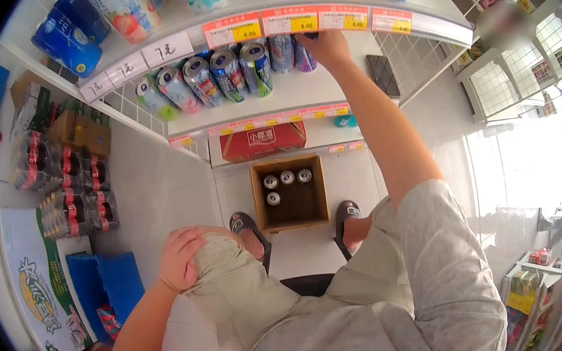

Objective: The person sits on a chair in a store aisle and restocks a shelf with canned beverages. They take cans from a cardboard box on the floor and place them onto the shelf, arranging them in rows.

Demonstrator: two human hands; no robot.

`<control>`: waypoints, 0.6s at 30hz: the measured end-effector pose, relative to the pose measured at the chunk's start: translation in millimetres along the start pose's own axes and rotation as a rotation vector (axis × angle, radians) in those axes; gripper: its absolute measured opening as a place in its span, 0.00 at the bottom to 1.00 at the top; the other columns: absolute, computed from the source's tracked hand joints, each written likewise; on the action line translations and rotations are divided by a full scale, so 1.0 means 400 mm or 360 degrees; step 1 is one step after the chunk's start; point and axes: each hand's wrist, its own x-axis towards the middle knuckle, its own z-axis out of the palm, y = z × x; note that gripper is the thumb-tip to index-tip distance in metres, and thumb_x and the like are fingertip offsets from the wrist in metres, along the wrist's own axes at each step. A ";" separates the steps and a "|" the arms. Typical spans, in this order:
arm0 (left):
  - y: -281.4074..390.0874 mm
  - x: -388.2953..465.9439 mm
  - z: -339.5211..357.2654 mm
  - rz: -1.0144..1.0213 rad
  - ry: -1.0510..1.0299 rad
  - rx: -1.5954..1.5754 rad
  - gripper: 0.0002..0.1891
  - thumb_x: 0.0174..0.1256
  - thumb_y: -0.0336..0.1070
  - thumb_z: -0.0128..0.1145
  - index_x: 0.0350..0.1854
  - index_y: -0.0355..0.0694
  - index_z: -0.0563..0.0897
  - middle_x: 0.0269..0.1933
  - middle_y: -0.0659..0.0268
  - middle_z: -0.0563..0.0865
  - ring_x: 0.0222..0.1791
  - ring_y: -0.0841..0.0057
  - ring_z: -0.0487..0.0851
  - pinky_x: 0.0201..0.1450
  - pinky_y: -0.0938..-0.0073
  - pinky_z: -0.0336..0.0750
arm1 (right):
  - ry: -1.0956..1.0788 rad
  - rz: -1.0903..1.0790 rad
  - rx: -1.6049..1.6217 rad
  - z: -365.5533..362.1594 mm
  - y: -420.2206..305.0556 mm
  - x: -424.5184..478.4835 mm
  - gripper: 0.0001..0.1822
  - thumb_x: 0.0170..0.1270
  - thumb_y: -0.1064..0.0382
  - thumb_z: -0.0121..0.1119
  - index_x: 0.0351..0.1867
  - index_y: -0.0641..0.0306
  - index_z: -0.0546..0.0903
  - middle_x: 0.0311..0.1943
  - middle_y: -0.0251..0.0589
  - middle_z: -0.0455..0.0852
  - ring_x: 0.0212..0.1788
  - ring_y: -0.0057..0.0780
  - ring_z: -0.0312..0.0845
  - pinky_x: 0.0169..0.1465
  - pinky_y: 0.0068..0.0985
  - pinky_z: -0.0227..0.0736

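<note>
My right hand (326,48) reaches under the price-tag rail onto a white shelf, its fingers at a dark can top beside a purple can (304,58); whether it grips a can is hidden. Left of it stands a row of drink cans, among them a blue and green can (256,69) and a pink and white can (179,90). My left hand (182,258) rests on my knee with nothing visible in it. Between my feet is an open cardboard box (323,191) with several cans (287,177) standing inside.
A dark phone-like object (383,75) lies at the shelf's right end. A red carton (264,141) sits on the lowest shelf. Packs of bottles (66,208) and cartons are stacked at left. A white shelving rack (504,86) stands at the upper right.
</note>
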 end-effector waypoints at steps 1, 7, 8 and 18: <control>0.000 -0.001 0.002 -0.0016 -0.0005 0.0008 0.19 0.52 0.34 0.48 0.47 0.34 0.81 0.54 0.51 0.83 0.54 0.50 0.79 0.57 0.52 0.72 | -0.0073 0.0010 0.0036 -0.006 -0.003 -0.004 0.22 0.55 0.56 0.68 0.54 0.51 0.83 0.48 0.43 0.87 0.49 0.40 0.84 0.51 0.37 0.78; 0.016 -0.010 -0.004 -0.0049 -0.0008 0.0005 0.19 0.54 0.34 0.47 0.46 0.33 0.81 0.54 0.51 0.83 0.54 0.50 0.79 0.57 0.52 0.72 | 0.0301 0.0037 0.0396 0.057 -0.062 -0.268 0.16 0.59 0.64 0.65 0.47 0.64 0.76 0.30 0.43 0.82 0.34 0.36 0.81 0.37 0.31 0.77; 0.013 -0.018 -0.002 -0.0054 -0.0001 0.0004 0.18 0.54 0.34 0.47 0.46 0.33 0.81 0.54 0.51 0.83 0.55 0.50 0.79 0.57 0.52 0.72 | -0.0081 0.0153 0.0393 0.061 -0.070 -0.344 0.13 0.60 0.66 0.63 0.45 0.63 0.76 0.30 0.42 0.82 0.33 0.35 0.81 0.35 0.29 0.77; -0.006 -0.018 -0.011 -0.0012 -0.0019 0.0015 0.18 0.58 0.38 0.46 0.44 0.34 0.82 0.53 0.53 0.83 0.54 0.50 0.79 0.56 0.53 0.74 | -0.2154 -0.0443 -0.0536 0.399 0.046 -0.751 0.26 0.61 0.50 0.63 0.61 0.46 0.76 0.49 0.46 0.86 0.52 0.47 0.82 0.50 0.45 0.79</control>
